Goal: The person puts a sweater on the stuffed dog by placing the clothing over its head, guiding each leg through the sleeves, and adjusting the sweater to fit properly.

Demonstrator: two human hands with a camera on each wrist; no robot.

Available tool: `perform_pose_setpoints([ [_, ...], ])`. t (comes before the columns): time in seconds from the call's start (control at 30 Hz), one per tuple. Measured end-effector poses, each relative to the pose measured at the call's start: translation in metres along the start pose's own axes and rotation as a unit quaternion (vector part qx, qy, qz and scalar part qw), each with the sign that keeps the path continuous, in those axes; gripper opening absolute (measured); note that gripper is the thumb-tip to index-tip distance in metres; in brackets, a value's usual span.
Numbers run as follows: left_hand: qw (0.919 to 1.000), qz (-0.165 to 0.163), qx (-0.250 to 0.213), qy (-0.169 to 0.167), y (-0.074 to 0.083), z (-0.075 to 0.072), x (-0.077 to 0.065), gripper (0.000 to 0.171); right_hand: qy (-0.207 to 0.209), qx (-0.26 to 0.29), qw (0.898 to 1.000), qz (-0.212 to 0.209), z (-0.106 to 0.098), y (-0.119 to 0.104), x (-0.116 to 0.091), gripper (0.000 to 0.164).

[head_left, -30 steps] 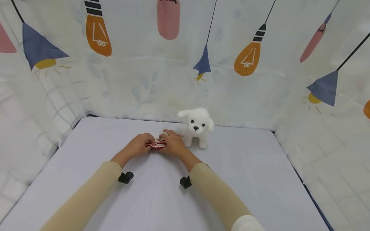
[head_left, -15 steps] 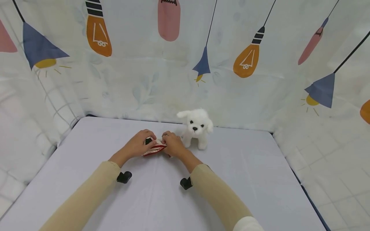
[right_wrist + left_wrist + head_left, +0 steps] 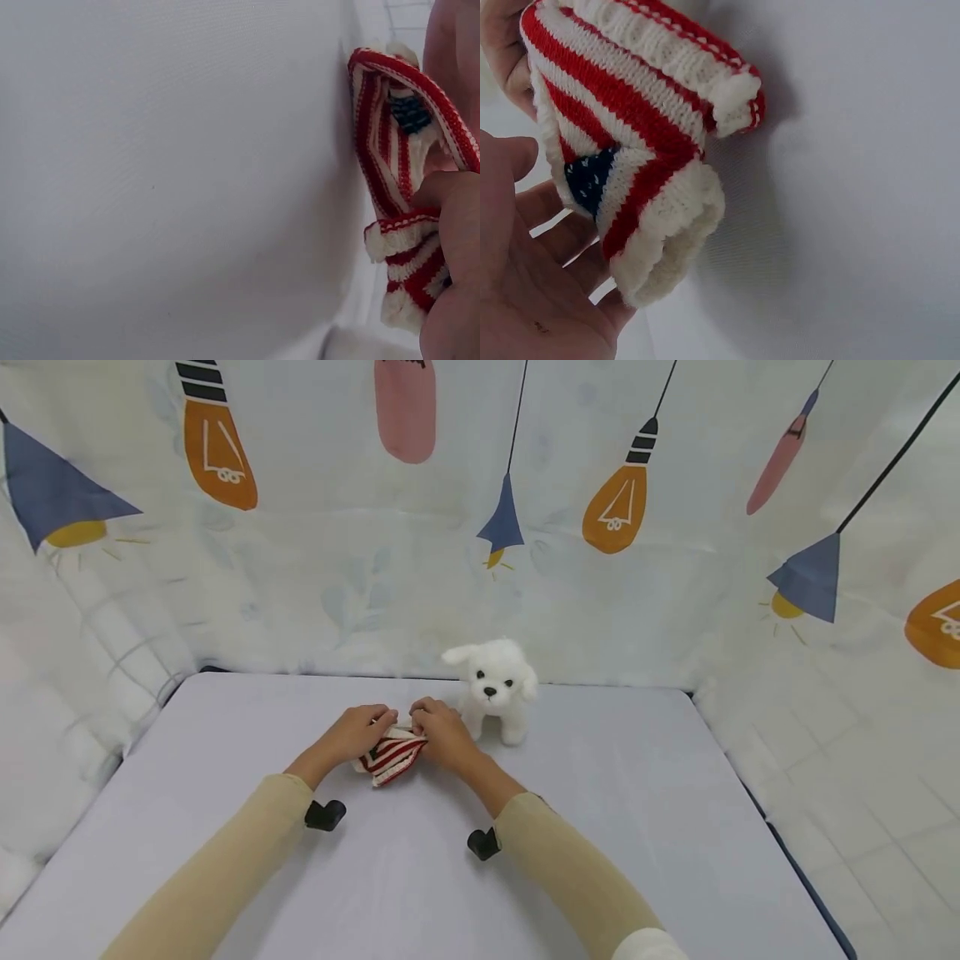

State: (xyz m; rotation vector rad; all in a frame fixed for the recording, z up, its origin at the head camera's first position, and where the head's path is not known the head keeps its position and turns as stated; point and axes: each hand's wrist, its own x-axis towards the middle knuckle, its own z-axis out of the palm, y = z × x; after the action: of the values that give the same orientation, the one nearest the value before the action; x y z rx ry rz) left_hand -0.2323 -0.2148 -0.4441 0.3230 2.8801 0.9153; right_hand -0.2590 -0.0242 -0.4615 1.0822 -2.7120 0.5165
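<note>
A small knitted sweater (image 3: 393,758), striped red and white with a blue star-dotted patch, is between the two hands near the back of the table. My left hand (image 3: 354,733) is at its left side; in the left wrist view its loosely extended fingers touch the knit from behind, while the thumb stays apart. My right hand (image 3: 444,737) pinches the sweater's edge at the right, with its thumb hooked inside the opening in the right wrist view. Ribbed white cuffs show on the sweater (image 3: 630,142). A white plush dog (image 3: 491,681) stands upright just right of my right hand.
A white cloth covers the table (image 3: 600,793). Behind it and at both sides hangs a pale curtain (image 3: 300,543) printed with lamps and bulbs. Black camera mounts (image 3: 326,815) stick out from both wrists.
The sweater has been turned and spread, so more of its striped face shows. My left hand has loosened and shifted slightly left. The head view has swung a little right.
</note>
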Motion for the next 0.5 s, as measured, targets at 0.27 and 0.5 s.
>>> perform_pose_setpoints([
  [0.27, 0.9980, 0.000, -0.038, -0.051, -0.003, -0.001, 0.010, 0.031, 0.080, 0.005, 0.996, -0.049, -0.001, 0.001, -0.005, 0.026],
  [0.5, 0.9983, 0.026, -0.048, -0.021, 0.000, -0.001, 0.016, 0.016, 0.039, 0.006, 0.999, -0.024, -0.006, 0.001, -0.010, 0.026],
])
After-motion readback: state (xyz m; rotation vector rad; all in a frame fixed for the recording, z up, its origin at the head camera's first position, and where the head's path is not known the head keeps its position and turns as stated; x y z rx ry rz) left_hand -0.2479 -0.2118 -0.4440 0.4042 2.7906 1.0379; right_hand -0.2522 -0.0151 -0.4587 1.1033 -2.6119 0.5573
